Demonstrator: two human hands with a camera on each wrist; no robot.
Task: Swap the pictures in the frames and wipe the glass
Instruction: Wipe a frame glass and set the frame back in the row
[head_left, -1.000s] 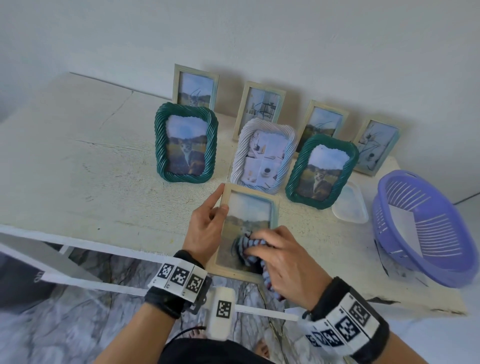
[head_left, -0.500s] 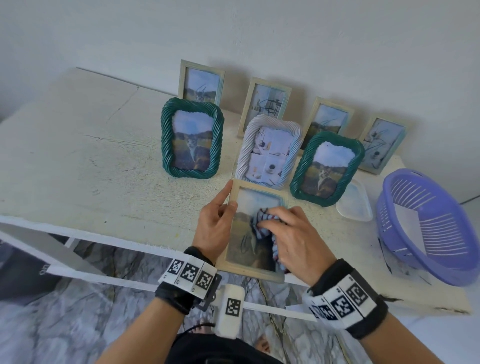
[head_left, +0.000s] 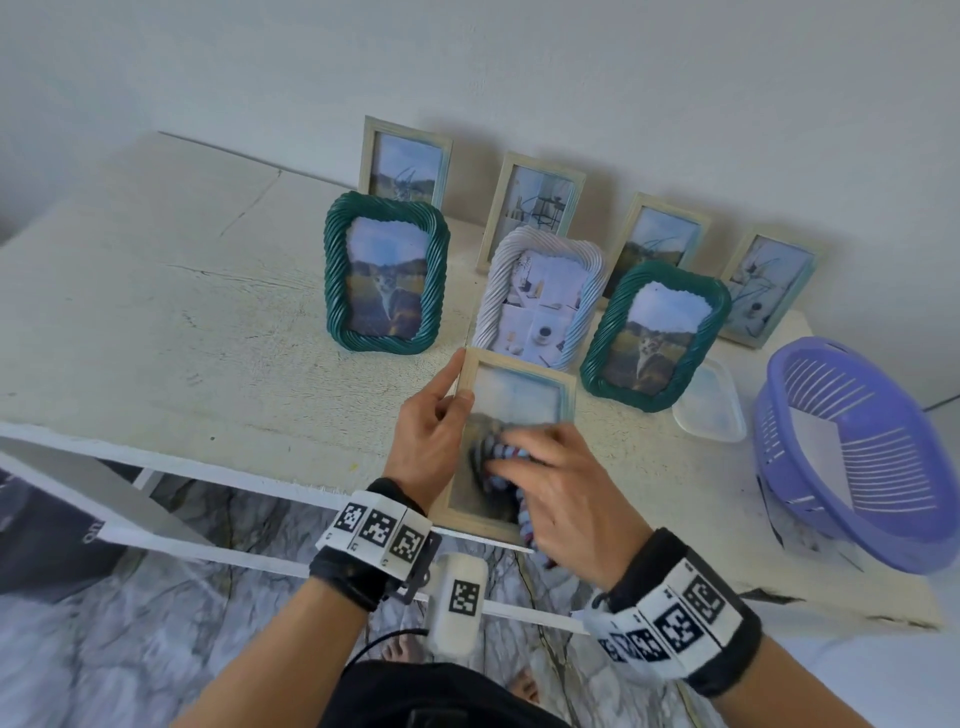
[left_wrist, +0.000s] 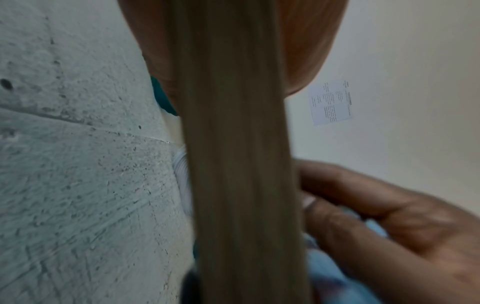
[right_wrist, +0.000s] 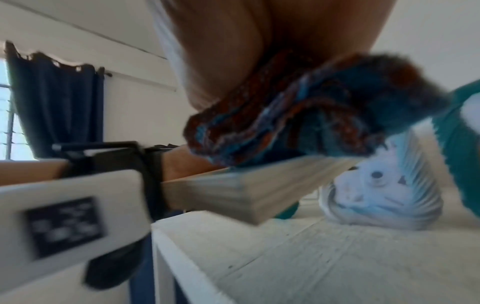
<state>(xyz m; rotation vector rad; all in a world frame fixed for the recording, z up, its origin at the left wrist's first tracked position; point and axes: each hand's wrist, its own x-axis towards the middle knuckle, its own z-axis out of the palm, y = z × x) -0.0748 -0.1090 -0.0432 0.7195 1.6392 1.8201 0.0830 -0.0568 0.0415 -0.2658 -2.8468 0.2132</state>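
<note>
1. A white-painted desk (head_left: 156, 322) fills the left of the head view, its rough top bare there.
2. On it stands a dark green rope-edged frame (head_left: 387, 275), upright, with a cat picture behind its glass.
3. Behind that one, by the wall, is a row of four pale wooden frames, the leftmost (head_left: 405, 158) partly hidden by the green one.
4. The left hand (head_left: 428, 441) holds the left edge of a pale wooden frame (head_left: 519, 374): the thumb lies on the front rail, the forefinger reaches straight up the outer side, and the other fingers are hidden behind it.
5. This held frame lies tilted at the near edge of the desk, its lower end jutting past the edge, its top end just in front of a white rope-edged frame (head_left: 540, 291).
6. The right hand (head_left: 563, 493) rests on the lower half of the glass, fingers curled over a bunched striped cloth (head_left: 498, 457) pressed between palm and glass; the cloth's tail hangs past the bottom rail. The right wrist view shows the cloth (right_wrist: 298, 115) wadded under the palm on top of the frame (right_wrist: 246, 185).
7. Right of the white frame stands a second green rope-edged frame (head_left: 657, 338), also with a cat picture.
8. Beside it lies a clear plastic lid (head_left: 709, 405).
9. Farthest right sits a purple slotted basket (head_left: 857, 457).
</note>
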